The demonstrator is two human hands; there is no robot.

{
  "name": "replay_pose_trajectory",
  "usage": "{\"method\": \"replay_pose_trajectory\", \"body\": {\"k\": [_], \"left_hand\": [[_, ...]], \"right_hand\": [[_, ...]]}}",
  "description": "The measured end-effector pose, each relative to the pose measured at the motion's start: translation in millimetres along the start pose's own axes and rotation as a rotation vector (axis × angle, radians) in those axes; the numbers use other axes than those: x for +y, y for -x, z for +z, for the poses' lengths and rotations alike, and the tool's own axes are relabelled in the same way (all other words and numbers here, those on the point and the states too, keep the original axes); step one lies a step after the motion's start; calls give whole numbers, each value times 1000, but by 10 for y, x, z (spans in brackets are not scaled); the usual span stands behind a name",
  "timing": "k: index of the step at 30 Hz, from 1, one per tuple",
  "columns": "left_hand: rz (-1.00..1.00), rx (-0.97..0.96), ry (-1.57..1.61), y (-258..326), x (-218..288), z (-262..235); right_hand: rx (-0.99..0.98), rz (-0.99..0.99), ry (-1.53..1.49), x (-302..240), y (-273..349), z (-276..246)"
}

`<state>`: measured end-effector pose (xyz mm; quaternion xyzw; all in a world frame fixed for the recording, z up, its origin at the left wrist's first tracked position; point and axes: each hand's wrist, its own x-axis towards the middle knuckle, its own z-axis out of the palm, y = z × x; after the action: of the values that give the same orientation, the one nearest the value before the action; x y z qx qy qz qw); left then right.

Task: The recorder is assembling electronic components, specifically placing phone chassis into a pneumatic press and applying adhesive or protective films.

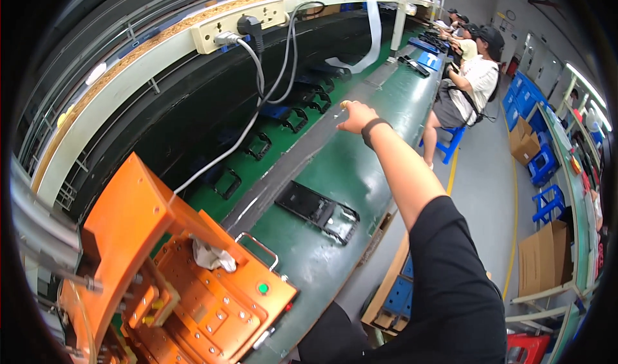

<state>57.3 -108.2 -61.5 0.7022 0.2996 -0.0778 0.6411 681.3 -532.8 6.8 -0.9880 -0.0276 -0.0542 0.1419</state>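
Note:
My right hand [359,117] reaches forward over the green bench, a dark band on its wrist. The fingers are curled together, with a yellowish bit at one fingertip; what they hold, if anything, is too small to make out. Below the hand, nearer me, a black flat device housing [314,208] lies on the bench, its near end framed and shiny. Closer in on the left stands an orange machine fixture [212,306] with a green button [262,289], a metal handle [257,251] and a crumpled white cloth [214,257]. My left hand is out of view.
Several black frames [257,146] stand along the bench's far side. A grey cable [241,132] hangs from a power strip [239,26]. A seated person [473,74] works farther along, with others beyond. Blue trays [398,293] sit in a box below the edge.

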Motion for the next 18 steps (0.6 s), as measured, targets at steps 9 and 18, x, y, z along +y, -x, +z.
{"method": "replay_pose_trajectory", "body": {"k": [9, 18], "left_hand": [[-83, 77, 20, 44, -140, 31], [-170, 171, 8, 108, -84, 10]], "right_hand": [[-60, 136, 115, -225, -1310, 698], [-23, -4, 89, -430, -1692, 1003]]}}
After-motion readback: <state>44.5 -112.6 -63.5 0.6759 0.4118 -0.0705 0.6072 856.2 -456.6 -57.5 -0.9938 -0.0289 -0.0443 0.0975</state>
